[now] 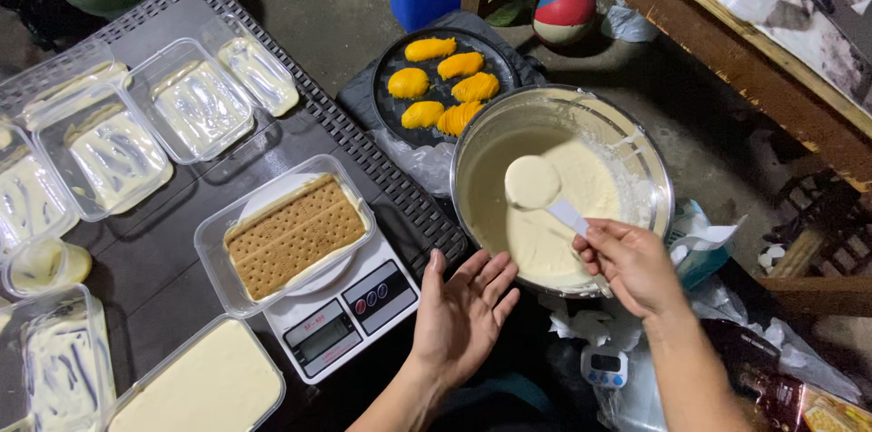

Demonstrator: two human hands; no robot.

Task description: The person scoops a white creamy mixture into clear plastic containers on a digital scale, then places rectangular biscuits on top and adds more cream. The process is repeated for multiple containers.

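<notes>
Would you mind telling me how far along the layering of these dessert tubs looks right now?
Done: one tub near the bottom is filled smooth with cream. In hand: the right hand holds a full scoop over the cream bowl; the left hand waits open beside the scale, where a cracker-lined tub has no cream on top. Left: several smeared tubs hold only a thin coating, and the mango slices sit unused on their plate.

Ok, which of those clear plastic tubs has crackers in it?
The tub sitting on the white kitchen scale, nearest the left hand. It holds a layer of brown crackers; the other tubs hold only pale cream.
</notes>
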